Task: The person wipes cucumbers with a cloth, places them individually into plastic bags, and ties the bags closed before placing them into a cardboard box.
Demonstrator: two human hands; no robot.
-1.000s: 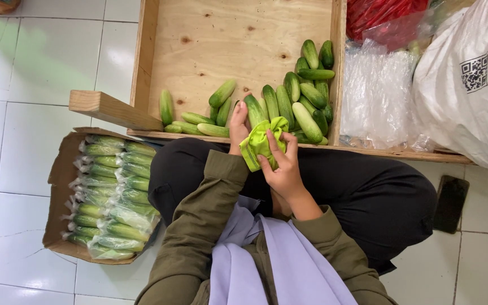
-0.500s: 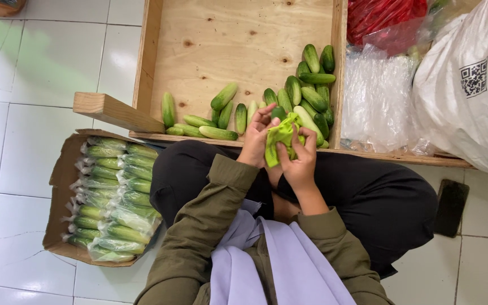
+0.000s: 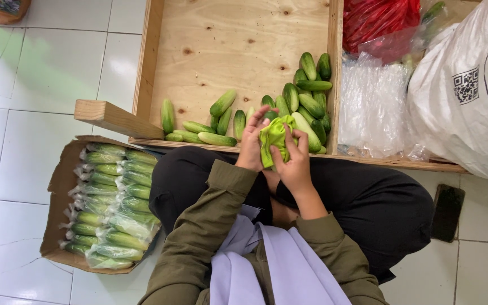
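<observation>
My left hand (image 3: 252, 142) and my right hand (image 3: 293, 164) hold between them a bright green cloth (image 3: 274, 141) wrapped around a cucumber, whose dark tip pokes out at the top. Both hands hover over the near edge of a shallow wooden tray (image 3: 238, 45). Several loose cucumbers (image 3: 306, 96) lie in the tray's near right corner, just beyond my fingers. I sit cross-legged in dark trousers and an olive jacket.
A cardboard box (image 3: 57, 186) of plastic-wrapped cucumbers sits on the white tiled floor to my left. A pile of clear plastic bags (image 3: 371, 107), a red bag (image 3: 377, 22) and a big white sack (image 3: 470, 90) lie at the right. A dark phone (image 3: 447, 212) rests by my knee.
My hands moved with the green cloth from my lap up to the tray's edge and closed it around a cucumber.
</observation>
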